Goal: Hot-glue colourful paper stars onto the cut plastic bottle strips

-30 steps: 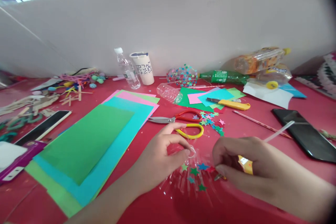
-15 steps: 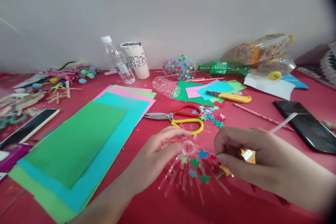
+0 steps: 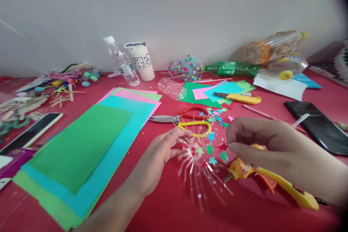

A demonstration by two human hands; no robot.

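Observation:
A clear plastic bottle piece (image 3: 194, 152), cut into thin strips that fan out, is in front of me. My left hand (image 3: 160, 156) grips its far left side between thumb and fingers. Blue, green and red stars are on the strips at its right. My right hand (image 3: 261, 145) is closed in a pinch at the right edge, with a red star (image 3: 223, 147) at its fingertips. Under that hand lies a yellow and orange glue gun (image 3: 241, 169), nozzle toward the strips. Scissors (image 3: 190, 119) with red and yellow handles lie just beyond, beside a pile of loose stars (image 3: 217, 116).
Coloured paper sheets (image 3: 84, 145) cover the left. Behind stand a water bottle (image 3: 122, 65) and a white cup (image 3: 141, 61); a star-covered clear ball (image 3: 186, 69) and green bottle (image 3: 233, 69) lie nearby. A yellow cutter (image 3: 241, 98) and black phone (image 3: 315, 127) are right.
The plastic piece has tilted and turned, its opening now facing me more, and its stars have shifted right and up. My right hand has risen slightly, leaving more of the glue gun visible.

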